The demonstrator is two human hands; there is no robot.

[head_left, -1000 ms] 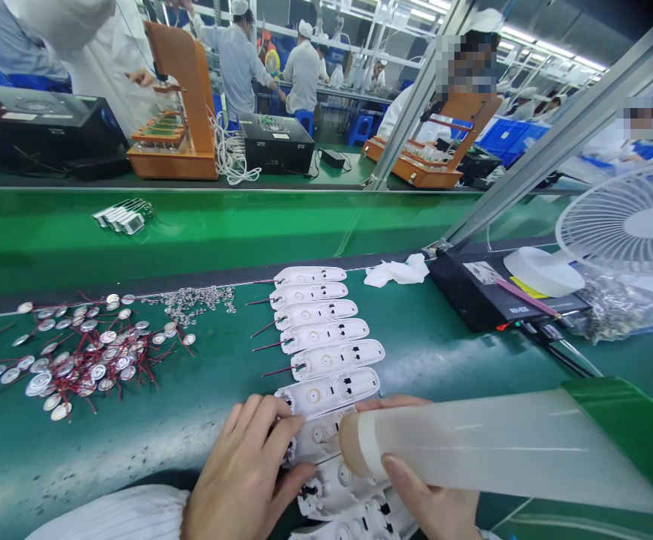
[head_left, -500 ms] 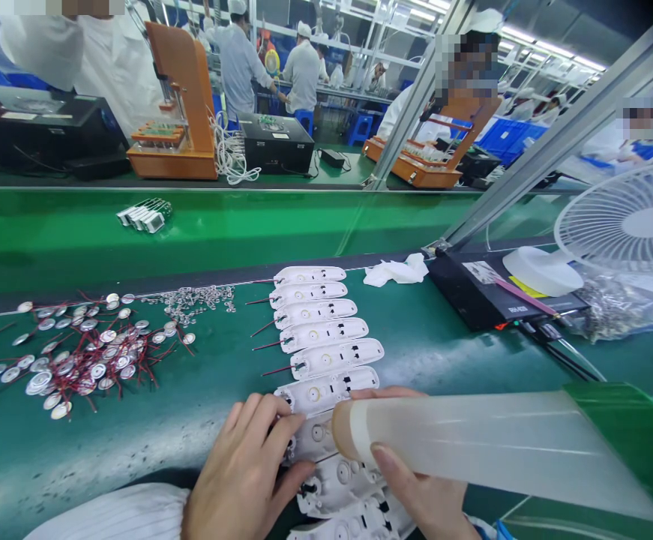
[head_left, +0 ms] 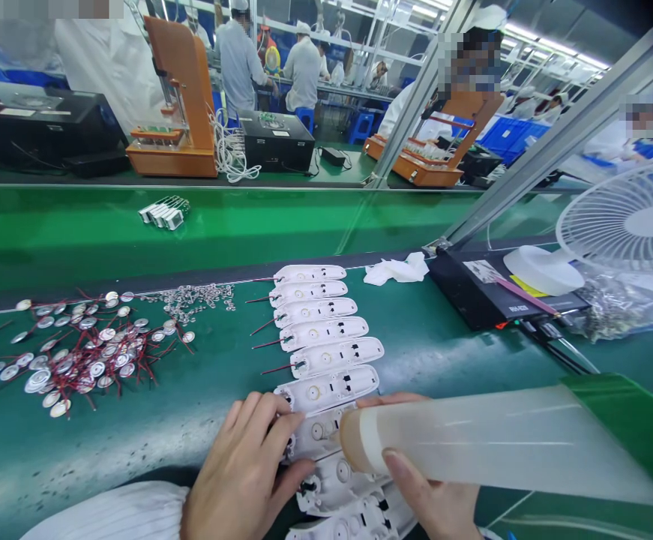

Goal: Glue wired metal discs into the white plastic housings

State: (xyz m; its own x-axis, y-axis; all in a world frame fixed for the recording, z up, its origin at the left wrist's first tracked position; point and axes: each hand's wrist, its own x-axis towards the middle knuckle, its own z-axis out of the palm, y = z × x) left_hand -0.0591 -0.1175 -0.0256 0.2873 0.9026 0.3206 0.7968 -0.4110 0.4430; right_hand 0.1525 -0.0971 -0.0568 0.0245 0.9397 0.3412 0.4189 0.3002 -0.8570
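Note:
My left hand (head_left: 247, 465) grips the left end of a white plastic shell (head_left: 316, 435), its fingers at the upper edge and its thumb below. Held in my right hand (head_left: 435, 495) is a large translucent tube (head_left: 472, 439) with a tan front end and a green rear part. That front end hangs over the shell's right half and hides it. Whether the tube touches the shell, I cannot tell. Further shells (head_left: 326, 356) lie in a column above and below, several with red wires at their left ends.
Round metal discs with red wires (head_left: 95, 360) are heaped at left, near small clear parts (head_left: 196, 300). A green conveyor belt (head_left: 281, 225) carries metal-ended pieces (head_left: 164, 213). At right are a black box (head_left: 500, 296), a white fan (head_left: 630, 217) and a crumpled tissue (head_left: 396, 268). Co-workers are behind.
My right hand and the tube have shifted slightly right, baring more of the shell. The metal-ended pieces on the belt moved right. My left hand stays nearly still.

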